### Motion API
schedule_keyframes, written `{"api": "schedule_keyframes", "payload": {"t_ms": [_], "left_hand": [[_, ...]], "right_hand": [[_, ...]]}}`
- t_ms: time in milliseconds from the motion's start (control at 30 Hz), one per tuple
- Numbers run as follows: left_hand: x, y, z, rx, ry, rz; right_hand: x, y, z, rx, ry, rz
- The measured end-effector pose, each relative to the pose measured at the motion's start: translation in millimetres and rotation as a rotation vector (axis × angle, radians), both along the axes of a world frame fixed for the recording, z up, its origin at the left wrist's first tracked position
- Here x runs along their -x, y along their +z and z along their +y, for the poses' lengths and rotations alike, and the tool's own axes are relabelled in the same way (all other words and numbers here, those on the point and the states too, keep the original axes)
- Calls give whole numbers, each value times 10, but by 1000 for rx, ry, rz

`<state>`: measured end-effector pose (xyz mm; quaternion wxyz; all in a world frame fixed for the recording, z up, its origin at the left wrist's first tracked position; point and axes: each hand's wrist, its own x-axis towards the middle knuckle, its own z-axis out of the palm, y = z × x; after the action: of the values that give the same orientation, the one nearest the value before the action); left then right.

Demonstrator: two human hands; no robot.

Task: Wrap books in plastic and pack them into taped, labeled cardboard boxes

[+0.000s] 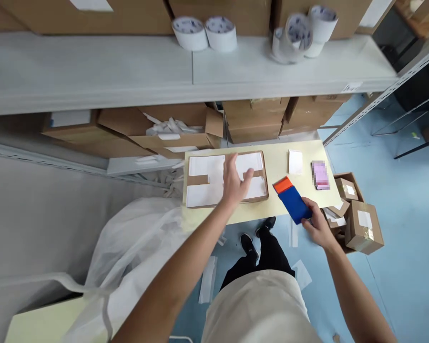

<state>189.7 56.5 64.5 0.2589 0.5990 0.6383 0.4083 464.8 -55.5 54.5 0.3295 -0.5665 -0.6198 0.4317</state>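
Observation:
My left hand (235,180) lies on top of a flat cardboard box (204,181) covered with white labels, fingers spread and thumb out. The box rests on a small pale yellow table (277,162). My right hand (316,223) grips the near end of a blue tool with an orange tip (291,199), held over the table's front right edge. A white slip (295,161) and a pink blurred item (321,174) lie on the table's right part.
A grey shelf (128,71) above carries several white tape rolls (204,32) and cardboard cartons. More cartons (257,119) stand behind the table. Small taped boxes (362,226) sit on the blue floor at right. A big white plastic bag (136,247) lies at left.

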Motion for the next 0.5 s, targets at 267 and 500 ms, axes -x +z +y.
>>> {"api": "schedule_keyframes", "payload": {"t_ms": [267,500], "left_hand": [[-270,438,-1240,397,-138,-837],[-82,612,-1235,352,39,-985]], "right_hand": [[923,96,-233,-483,-154,-231],[1231,147,-327,-784,100,-387]]}}
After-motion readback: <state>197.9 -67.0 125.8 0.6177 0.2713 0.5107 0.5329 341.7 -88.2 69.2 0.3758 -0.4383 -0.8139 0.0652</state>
